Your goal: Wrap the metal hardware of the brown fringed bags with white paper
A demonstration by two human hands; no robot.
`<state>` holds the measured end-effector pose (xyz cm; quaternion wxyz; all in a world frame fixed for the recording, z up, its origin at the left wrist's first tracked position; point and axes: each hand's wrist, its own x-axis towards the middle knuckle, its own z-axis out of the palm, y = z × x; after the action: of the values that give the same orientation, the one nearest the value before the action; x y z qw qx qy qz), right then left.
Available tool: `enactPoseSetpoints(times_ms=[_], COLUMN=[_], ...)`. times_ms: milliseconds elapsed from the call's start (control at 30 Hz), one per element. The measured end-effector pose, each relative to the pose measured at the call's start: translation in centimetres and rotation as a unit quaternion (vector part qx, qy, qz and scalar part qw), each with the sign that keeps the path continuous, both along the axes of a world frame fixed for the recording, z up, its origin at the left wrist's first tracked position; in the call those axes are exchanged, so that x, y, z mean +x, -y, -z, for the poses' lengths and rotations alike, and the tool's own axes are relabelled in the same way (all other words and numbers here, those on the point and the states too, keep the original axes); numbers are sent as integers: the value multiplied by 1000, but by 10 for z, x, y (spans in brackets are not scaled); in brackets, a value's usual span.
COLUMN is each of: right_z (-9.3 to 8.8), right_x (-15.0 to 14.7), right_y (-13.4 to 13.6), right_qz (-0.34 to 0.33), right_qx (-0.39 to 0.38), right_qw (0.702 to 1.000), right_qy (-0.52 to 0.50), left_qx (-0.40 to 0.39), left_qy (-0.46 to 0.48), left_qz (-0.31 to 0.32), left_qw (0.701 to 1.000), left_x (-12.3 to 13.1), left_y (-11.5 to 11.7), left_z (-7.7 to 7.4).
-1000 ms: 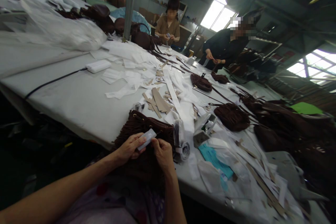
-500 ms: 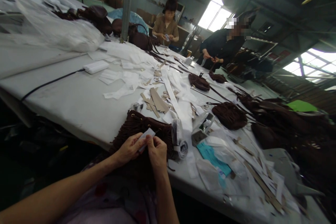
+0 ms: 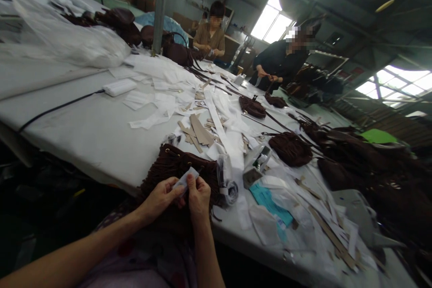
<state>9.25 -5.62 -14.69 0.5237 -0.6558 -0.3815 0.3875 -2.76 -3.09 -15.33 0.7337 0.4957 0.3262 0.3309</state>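
Note:
A dark brown fringed bag [image 3: 189, 157] with brass-coloured eyelets lies at the table's front edge, close to my body. Just over it, both hands pinch a small white strip of paper or tissue [image 3: 186, 179]. My left hand [image 3: 164, 195] grips the strip's lower left end between thumb and fingers. At the other end my right hand [image 3: 199, 193] has its thumb pressed on the strip, fingers curled beneath. What lies under the strip is hidden by my fingers. Clear plastic wrap [image 3: 227, 186] sits at the bag's right end.
A tape dispenser [image 3: 256, 166] stands right of the bag, near a turquoise packet [image 3: 272, 204]. Paper scraps [image 3: 200, 130] cover the table's middle. More brown fringed bags [image 3: 290, 148] lie to the right. A metal post [image 3: 160, 13] rises at the back. Two people work across the table.
The whole view has shifted slightly. Both hands still hold the white strip above the bag; my left fingers have slid a little along it and the strip looks more folded.

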Motion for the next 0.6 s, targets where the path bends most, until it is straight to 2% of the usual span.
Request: enactPoseSetpoints(times_ms=[67,133,200,267,333,400,467,600], right_z=[-6,-16,-28,-39,-48,-52,-53,-49], right_x=[1,16,47,92,139,179,204,217], right_y=[3,8,13,16,15,10,1,-18], right_qz=[5,51,153,286,377,403,401,382], right_qx=[-3,2,9,3,-17,-58,-100,-163], right_qw=[999,995,977,940,903,892,892,900], right_qy=[34,88,147,188,206,199,181,133], left_qx=[10,17,19,17,13,10,9,6], left_qy=[-3,-6,-7,-5,0,4,8,11], left_qz=[-12,-19,-18,-16,-12,-9,-8,-12], left_qw=[1000,1000,1000,1000,1000,1000,1000,1000], left_x=[-2,-2,-2,-2,-1,0,1,2], left_y=[3,3,3,2,1,0,-1,-1], left_z=[0,0,1,2,4,5,5,3])
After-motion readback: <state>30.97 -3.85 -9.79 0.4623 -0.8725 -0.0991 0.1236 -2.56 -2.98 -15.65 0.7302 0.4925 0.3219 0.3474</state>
